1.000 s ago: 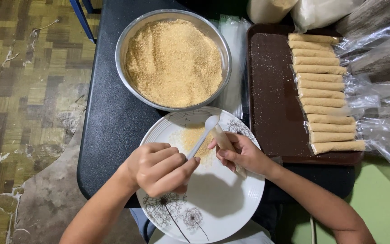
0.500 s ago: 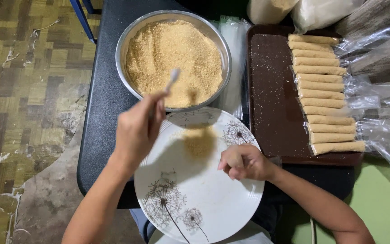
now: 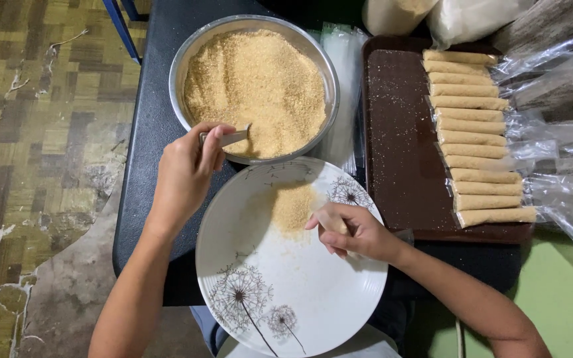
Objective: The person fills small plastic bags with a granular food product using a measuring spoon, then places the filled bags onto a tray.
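Metal spoon (image 3: pixel 228 138) gripped by left hand (image 3: pixel 187 174) in crumbs; right hand (image 3: pixel 356 232) pinches roll (image 3: pixel 331 221).

We look down on a dark worktop (image 3: pixel 150 126) with a matte, near-black top. Left of the worktop lies the floor (image 3: pixel 41 119), laid in worn parquet of yellow-brown and olive blocks, scuffed and stained. Toward the worktop's near left corner the parquet gives way to a bare grey patch (image 3: pixel 67 285) with ragged edges. Beyond the worktop's far left corner a blue metal leg (image 3: pixel 119 26) slants across the floor. Right of the worktop, low down, the surface is pale green (image 3: pixel 552 285). The light is even and soft.
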